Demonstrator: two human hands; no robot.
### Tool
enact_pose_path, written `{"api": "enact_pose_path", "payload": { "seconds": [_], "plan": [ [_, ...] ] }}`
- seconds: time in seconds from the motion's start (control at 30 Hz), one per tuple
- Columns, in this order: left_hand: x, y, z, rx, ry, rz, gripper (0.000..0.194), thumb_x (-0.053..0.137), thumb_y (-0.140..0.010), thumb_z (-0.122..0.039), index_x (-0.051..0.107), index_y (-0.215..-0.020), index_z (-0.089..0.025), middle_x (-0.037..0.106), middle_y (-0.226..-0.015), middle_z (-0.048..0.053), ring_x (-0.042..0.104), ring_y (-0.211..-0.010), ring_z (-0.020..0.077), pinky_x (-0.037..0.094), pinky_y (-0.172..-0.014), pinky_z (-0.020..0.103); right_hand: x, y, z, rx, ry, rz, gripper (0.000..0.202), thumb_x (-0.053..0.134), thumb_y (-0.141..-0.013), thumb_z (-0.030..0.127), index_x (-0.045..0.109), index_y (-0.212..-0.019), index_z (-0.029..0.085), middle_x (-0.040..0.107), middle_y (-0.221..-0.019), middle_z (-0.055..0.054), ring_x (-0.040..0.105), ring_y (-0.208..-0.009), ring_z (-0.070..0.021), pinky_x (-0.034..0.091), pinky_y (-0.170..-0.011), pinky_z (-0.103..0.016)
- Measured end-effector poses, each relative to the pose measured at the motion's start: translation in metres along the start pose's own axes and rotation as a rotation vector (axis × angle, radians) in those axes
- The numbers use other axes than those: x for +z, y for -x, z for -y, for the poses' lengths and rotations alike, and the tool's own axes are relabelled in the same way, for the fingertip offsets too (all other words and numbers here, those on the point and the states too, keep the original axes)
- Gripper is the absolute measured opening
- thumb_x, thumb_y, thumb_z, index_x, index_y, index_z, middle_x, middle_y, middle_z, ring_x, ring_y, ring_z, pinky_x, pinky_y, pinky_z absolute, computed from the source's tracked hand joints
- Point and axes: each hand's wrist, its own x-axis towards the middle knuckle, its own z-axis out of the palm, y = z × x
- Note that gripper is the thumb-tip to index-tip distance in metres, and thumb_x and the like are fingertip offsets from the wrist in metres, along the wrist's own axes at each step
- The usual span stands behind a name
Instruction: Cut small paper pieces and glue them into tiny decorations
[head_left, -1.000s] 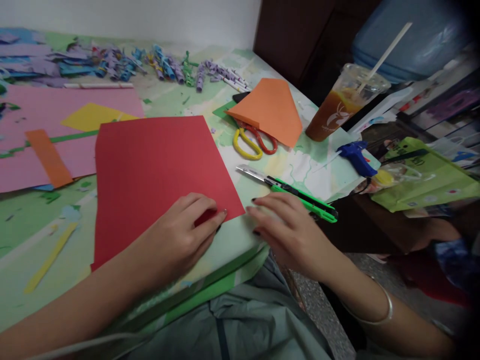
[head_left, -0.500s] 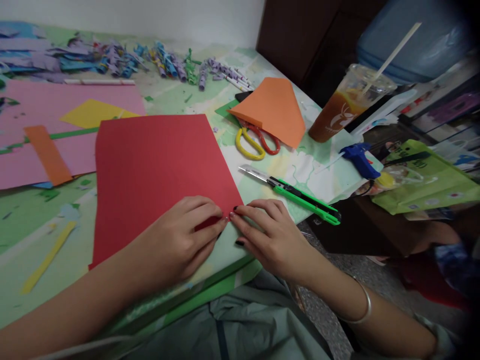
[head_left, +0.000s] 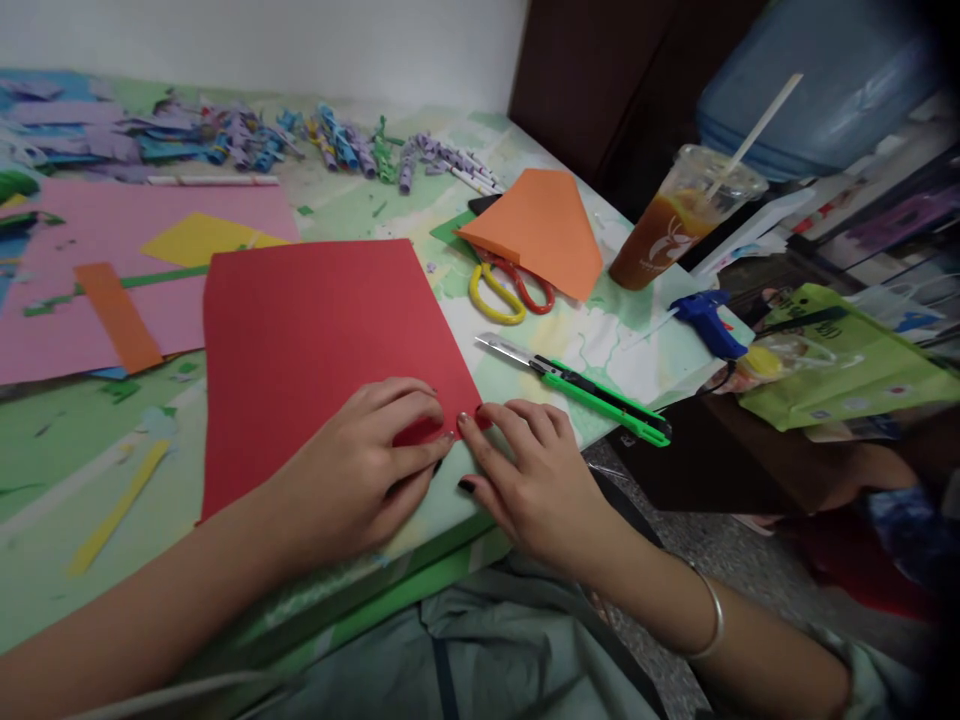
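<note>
A large sheet of red paper (head_left: 300, 330) lies flat on the table in front of me, its left edge curling slightly. My left hand (head_left: 375, 460) rests over its near edge, fingers bent and closed on the paper close to the right corner. Beside it, my right hand (head_left: 529, 470) presses the same corner with its fingertips, while the thumb sits a little lower on the table. The fold or edge under the fingertips is mostly hidden. A green utility knife (head_left: 600, 400) with its blade out lies just beyond my right hand.
Scissors (head_left: 499, 290) lie partly under orange paper (head_left: 544, 230). To the right stand a drink cup (head_left: 675, 220) and a blue glue gun (head_left: 709, 322). Pink paper (head_left: 97, 220), a yellow strip (head_left: 120, 505) and curled paper pieces (head_left: 337, 140) cover the left and back.
The view has shifted slightly, so the table things appear a little lower. My right fingertips have moved slightly over the paper's corner; both hands stay at the same edge.
</note>
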Motion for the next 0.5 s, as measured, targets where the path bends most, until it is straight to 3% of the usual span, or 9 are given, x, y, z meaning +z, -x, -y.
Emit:
{"api": "enact_pose_path", "payload": {
  "seconds": [0.2, 0.33, 0.43, 0.5],
  "plan": [
    [-0.001, 0.000, 0.001, -0.015, 0.013, -0.007, 0.025, 0.052, -0.086, -0.014, 0.074, -0.099, -0.015, 0.061, -0.101, 0.015, 0.053, -0.104, 0.0285, 0.047, -0.086, 0.047, -0.007, 0.011, -0.013, -0.070, 0.010, -0.018, 0.037, 0.047, -0.096, 0.031, 0.055, -0.129, 0.017, 0.053, -0.129, -0.017, 0.043, -0.117, -0.0330, 0.037, -0.093, -0.052],
    [0.001, 0.001, 0.005, -0.020, 0.019, -0.027, 0.025, 0.051, -0.089, -0.017, 0.074, -0.100, -0.019, 0.062, -0.099, 0.013, 0.056, -0.096, 0.0245, 0.048, -0.083, 0.043, -0.012, 0.017, -0.025, -0.075, -0.027, -0.166, 0.028, 0.049, -0.094, 0.021, 0.058, -0.121, 0.015, 0.060, -0.121, -0.015, 0.048, -0.114, -0.0280, 0.039, -0.096, -0.049],
    [0.004, 0.002, 0.009, -0.020, 0.024, -0.036, 0.026, 0.050, -0.091, -0.019, 0.073, -0.103, -0.021, 0.061, -0.099, 0.012, 0.057, -0.093, 0.0225, 0.048, -0.079, 0.039, -0.014, 0.024, -0.047, 0.100, 0.070, -0.274, 0.036, 0.052, -0.090, 0.016, 0.053, -0.126, 0.016, 0.059, -0.122, -0.017, 0.047, -0.116, -0.0308, 0.040, -0.094, -0.051],
    [0.005, 0.002, 0.011, -0.007, 0.026, -0.053, 0.026, 0.049, -0.092, -0.019, 0.073, -0.104, -0.021, 0.061, -0.097, 0.012, 0.056, -0.091, 0.0215, 0.048, -0.077, 0.038, -0.013, 0.028, -0.064, 0.267, 0.161, -0.256, 0.044, 0.059, -0.087, 0.025, 0.051, -0.129, 0.015, 0.054, -0.124, -0.020, 0.047, -0.113, -0.0359, 0.042, -0.089, -0.055]
  ]
}}
